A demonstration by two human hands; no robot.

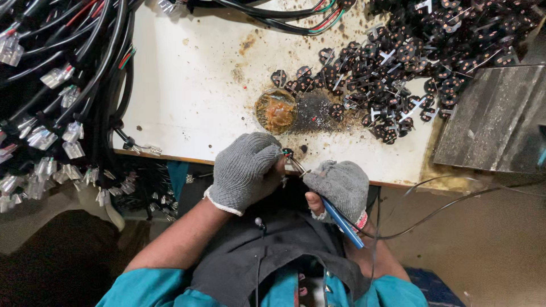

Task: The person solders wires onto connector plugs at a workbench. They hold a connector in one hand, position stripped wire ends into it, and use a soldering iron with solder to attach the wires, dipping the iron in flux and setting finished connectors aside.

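Head view: the left hand (245, 170), in a grey knitted glove, is curled shut around a small black connector piece (288, 152) with coloured wires, held at the near edge of the tabletop (193, 85). The right hand (339, 187), gloved the same way, is closed on a soldering iron (341, 219) with a blue handle, its thin metal tip touching the piece. Judging by the layout, this piece is mid-joint. A large heap of black plug pieces (409, 62) with bright metal prongs lies on the far right, and black cable bundles (62, 91) ending in clear plastic terminals hang at the left. The white surface is scorched and stained around a round, amber, crusted flux tin (276, 111). A grey ribbed board (500, 119) lies at the right.
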